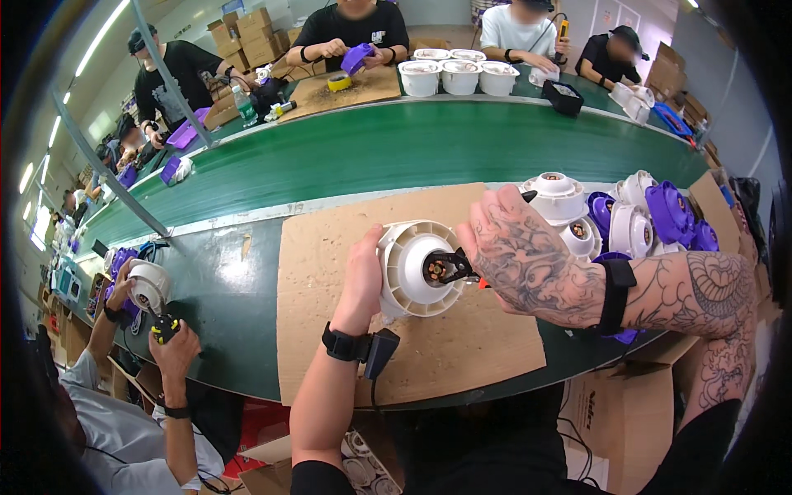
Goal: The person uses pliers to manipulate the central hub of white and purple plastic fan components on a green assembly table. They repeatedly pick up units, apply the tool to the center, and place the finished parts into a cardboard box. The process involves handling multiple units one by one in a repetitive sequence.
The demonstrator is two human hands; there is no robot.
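Note:
A round white plastic housing (412,290) stands over the cardboard sheet (330,247), its ribbed rim facing up and a raised dome in its middle. Copper-coloured parts show inside the dome's opening. My left hand (361,276) grips the housing by its left side, thumb on the rim. Closed around a pair of pliers (454,266) with black jaws, my right hand (528,256) holds the jaw tips at the opening. A bit of red shows under that hand; most of the handles are hidden by the fingers.
White housings (554,196) and purple housings (670,210) are heaped at the right. Beyond runs a green conveyor belt (396,148), with white tubs (459,76) across it. At left, a co-worker's hand (175,351) works a tool on another white housing (148,285). An open carton (610,412) stands below right.

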